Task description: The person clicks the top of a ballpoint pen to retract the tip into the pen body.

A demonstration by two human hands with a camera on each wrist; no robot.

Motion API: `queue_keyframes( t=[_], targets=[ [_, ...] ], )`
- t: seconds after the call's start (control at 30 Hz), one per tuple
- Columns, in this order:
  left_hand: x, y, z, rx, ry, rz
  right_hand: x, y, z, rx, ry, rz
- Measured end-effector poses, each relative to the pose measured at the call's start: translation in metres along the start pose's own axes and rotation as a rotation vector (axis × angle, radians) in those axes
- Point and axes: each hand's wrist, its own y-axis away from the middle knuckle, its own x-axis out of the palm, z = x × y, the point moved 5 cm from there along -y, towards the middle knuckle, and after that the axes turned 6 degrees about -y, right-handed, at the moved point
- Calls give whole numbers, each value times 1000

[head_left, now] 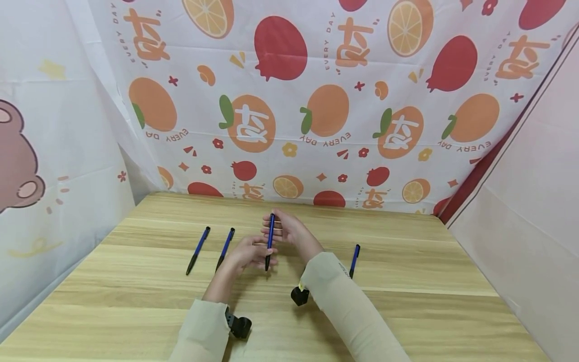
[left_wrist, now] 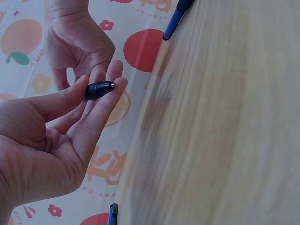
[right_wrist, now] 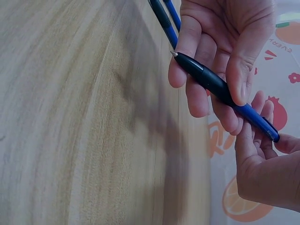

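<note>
A blue pen (head_left: 271, 232) with a black grip is held above the table between both hands, its metal tip towards the person. My left hand (head_left: 248, 253) pinches it near the black grip (right_wrist: 211, 80), thumb on top and fingers spread beneath. At the far end my right hand (head_left: 290, 230) holds the pen, with its thumb at the clicker end (right_wrist: 275, 137) and its fingers along the underside. In the left wrist view the black tip (left_wrist: 100, 89) points to the camera, and the rest of the pen is hidden.
Two similar pens, one farther left (head_left: 197, 251) and one partly behind the left hand (head_left: 224, 249), lie on the wooden table (head_left: 135, 286). Another pen (head_left: 355, 260) lies right, partly covered by the right sleeve. A fruit-print curtain (head_left: 289, 151) hangs behind the table.
</note>
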Motion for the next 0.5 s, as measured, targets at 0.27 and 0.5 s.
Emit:
queue_keyframes(
  t=[0.27, 0.5],
  targets=[
    [0, 0, 1, -5, 3, -3, -1, 0, -2, 1, -6, -10],
    [-1, 0, 2, -12, 5, -3, -1, -1, -4, 3, -28, 0]
  ],
)
